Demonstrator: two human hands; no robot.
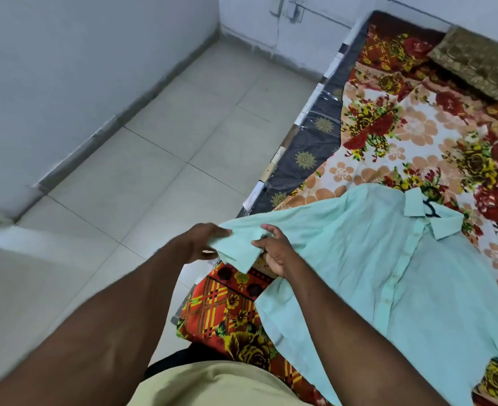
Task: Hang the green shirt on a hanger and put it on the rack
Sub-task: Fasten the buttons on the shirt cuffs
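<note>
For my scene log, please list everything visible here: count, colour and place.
floor: one, pale tiles, left.
walls: two, pale grey, far left.
mattress: one, dark grey, right of the floor.
sheet: one, red-peach floral, on the mattress.
cloth: one, red checked, mattress's near end.
pillow: one, brown-gold, far right.
shirt: one, light green, on the sheet.
hanger: one, black, hook at the collar.
top: one, pale yellow, worn, bottom edge.
left hand: one, grips the sleeve.
right hand: one, pinches the sleeve.
</note>
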